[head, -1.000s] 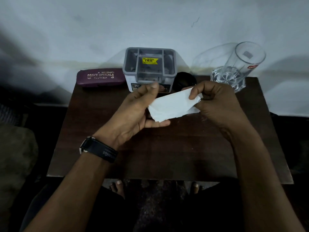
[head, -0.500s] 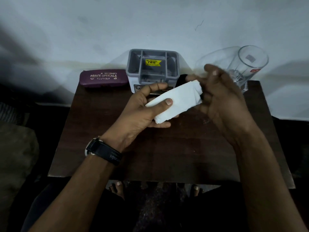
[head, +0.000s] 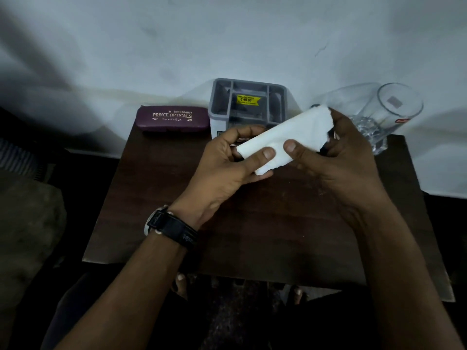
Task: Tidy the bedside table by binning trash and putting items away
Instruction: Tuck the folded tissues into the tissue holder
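A folded white tissue point(head: 293, 137) is held above the dark wooden bedside table point(head: 156, 203) by both hands. My left hand point(head: 227, 168), with a black watch on its wrist, pinches the tissue's lower left end under the thumb. My right hand point(head: 338, 160) grips the upper right part, thumb pressed on top. Behind the hands stands a grey plastic organiser point(head: 249, 102) with compartments and a yellow price sticker. A small dark object behind the tissue is mostly hidden.
A maroon spectacle case point(head: 173, 119) lies at the table's back left against the white wall. A clear drinking glass point(head: 384, 114) stands at the back right, close to my right hand. Bare feet show on the floor below the table's front edge.
The tissue has been folded narrower and tilted up to the right. My right hand closed back onto it with the thumb on top; my left thumb now presses its lower end.
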`<state>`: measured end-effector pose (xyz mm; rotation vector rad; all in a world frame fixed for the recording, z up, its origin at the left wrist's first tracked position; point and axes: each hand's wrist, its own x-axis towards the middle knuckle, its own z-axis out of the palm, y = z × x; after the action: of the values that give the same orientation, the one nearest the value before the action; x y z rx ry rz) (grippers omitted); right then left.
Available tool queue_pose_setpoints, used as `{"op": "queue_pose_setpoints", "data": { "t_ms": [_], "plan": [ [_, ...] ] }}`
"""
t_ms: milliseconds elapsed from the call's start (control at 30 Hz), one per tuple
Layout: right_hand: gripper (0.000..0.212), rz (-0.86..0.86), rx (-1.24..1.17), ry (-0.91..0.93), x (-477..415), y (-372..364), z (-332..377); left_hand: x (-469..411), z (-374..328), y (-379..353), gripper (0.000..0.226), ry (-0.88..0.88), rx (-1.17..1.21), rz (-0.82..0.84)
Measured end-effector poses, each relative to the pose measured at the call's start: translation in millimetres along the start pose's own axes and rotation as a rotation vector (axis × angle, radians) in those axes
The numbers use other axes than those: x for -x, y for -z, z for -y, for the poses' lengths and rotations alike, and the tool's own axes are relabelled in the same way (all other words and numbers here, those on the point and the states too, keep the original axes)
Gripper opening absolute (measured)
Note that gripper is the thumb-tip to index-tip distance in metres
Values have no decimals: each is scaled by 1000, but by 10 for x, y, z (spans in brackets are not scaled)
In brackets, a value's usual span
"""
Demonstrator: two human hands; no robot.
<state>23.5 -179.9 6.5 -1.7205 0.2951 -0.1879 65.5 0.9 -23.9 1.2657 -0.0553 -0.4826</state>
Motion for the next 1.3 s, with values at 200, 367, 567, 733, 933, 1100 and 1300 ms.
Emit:
{"op": "queue_pose_setpoints", "data": {
  "t_ms": [200,367,567,733,933,1100,1300],
  "plan": [
    [38,-37,-277,-89,24,-147,-9,-23,-21,10,36,36,59,-32],
    [21,-172,-287,-5,-19,-173,36,-47,-37,37,35,114,64,-147],
    [11,-213,225,322,-600,-184,273,-60,31,68,30,220,-128,-143],
    [26,-75,503,491,-1090,-366,357,-101,16,77,34,264,-166,-155],
    [26,21,679,518,-1276,-505,329,-101,12,86,28,273,-205,-148],
    [30,34,654,473,-1270,-580,233,-109,24,92,27,284,-228,-148],
    [37,54,598,384,-1293,-611,76,-120,47,85,24,286,-246,-151]
  ]
}}
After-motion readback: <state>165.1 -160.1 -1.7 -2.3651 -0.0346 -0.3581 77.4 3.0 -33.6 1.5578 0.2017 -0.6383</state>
